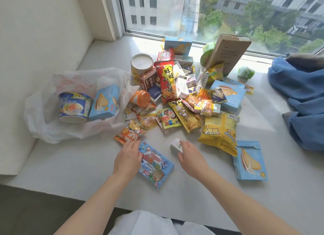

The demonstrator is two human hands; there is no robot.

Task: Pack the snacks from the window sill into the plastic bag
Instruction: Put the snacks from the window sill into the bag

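Observation:
A white plastic bag [52, 129] lies open at the left of the window sill [78, 173]. In its mouth sit a blue noodle cup [74, 106] and a light blue box [105, 102]. A heap of several snacks [184, 94] covers the middle of the sill. My left hand [128, 158] rests on the left edge of a flat blue snack box [155, 164]; its fingers are hidden from view. My right hand [190, 158] grips a small white carton [176, 144] near the front of the heap.
A brown cardboard box [228, 54] leans at the back by the window. Blue denim clothing [301, 94] is piled at the right. A torn light blue box [249, 162] and a yellow chip bag [219, 131] lie front right. A wall closes the left side.

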